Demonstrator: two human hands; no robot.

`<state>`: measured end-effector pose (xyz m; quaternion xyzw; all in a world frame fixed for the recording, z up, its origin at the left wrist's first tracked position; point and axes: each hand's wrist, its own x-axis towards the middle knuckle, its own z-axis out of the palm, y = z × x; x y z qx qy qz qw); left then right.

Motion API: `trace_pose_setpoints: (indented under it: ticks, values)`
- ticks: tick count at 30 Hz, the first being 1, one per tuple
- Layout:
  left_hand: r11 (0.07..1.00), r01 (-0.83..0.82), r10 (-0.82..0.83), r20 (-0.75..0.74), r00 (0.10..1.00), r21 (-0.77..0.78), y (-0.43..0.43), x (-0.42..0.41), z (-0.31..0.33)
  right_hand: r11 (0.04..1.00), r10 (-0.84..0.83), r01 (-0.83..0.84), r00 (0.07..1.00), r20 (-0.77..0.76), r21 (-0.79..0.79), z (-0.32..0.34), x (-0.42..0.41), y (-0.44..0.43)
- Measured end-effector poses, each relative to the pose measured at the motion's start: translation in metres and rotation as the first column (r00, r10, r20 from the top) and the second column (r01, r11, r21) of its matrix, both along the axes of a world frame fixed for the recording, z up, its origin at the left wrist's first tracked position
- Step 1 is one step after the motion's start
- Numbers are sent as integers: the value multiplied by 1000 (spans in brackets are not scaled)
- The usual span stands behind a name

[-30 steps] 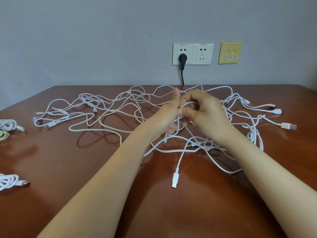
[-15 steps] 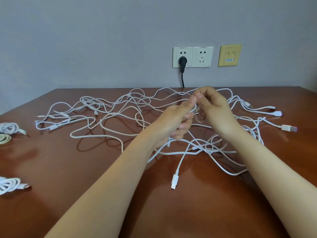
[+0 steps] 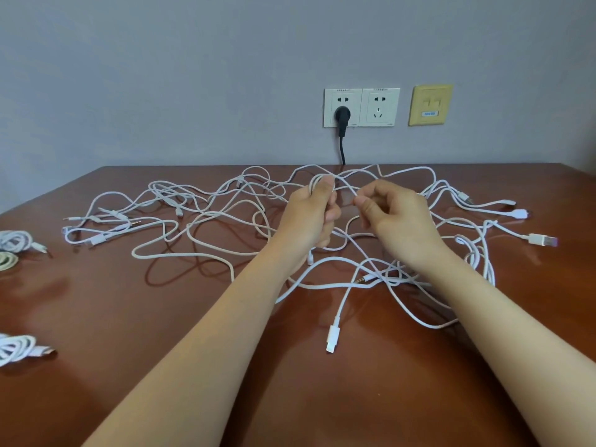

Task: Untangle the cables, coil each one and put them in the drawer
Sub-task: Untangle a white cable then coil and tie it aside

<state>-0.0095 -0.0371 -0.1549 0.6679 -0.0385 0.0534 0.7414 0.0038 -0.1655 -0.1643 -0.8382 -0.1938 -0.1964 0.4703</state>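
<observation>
Tangle of white cables (image 3: 333, 335) spread over the table (image 3: 161, 382), middle to far side. Left grip (image 3: 311, 217) raised above the tangle, fingers curled round a loop of cable. Right grip (image 3: 398, 221) just beside it, thumb and forefinger pinching a strand. Coiled cables (image 3: 16, 348) lie at the table's left edge. Black plug (image 3: 342, 116) sits in the wall socket (image 3: 330, 119).

White throughout: tangled cables (image 3: 332, 333), coiled bundle (image 3: 16, 348) at lower left, twin socket plates (image 3: 380, 106). Glossy reddish-brown, unpatterned: table (image 3: 161, 317). Flat grey-lilac: wall (image 3: 161, 75). Black: plug (image 3: 342, 116) with cord (image 3: 342, 150). Mustard yellow with small blue label (image 3: 430, 113): wall plate (image 3: 430, 95). Pale cream-green: coil (image 3: 6, 261) at far left. Gold-tipped: jack (image 3: 361, 280), lower centre.
</observation>
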Motion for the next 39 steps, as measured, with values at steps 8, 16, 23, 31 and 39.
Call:
trace_pose_setpoints:
  ticks: [8, 16, 23, 31, 39]
  values:
    - [974, -153, 136, 106, 985, 166, -2, 8, -12, 998, -32, 33, 999, 17, -47, -9, -13, 23]
    - [917, -226, 201, 107, 974, 329, -6, 8, -19, 972, -61, 57, 998, -11, -229, -8, -12, 19]
    - [884, -236, 205, 118, 972, 403, 0, 8, -16, 891, 20, 30, 994, 104, -454, -7, -21, 22]
    - [958, -248, 256, -44, 966, 144, 3, 11, -8, 905, 21, 68, 979, 203, -421, -6, -20, 22]
    - [925, -277, 227, -208, 952, -261, 11, 9, 0, 867, 56, 76, 967, 247, -493, -8, -22, 22]
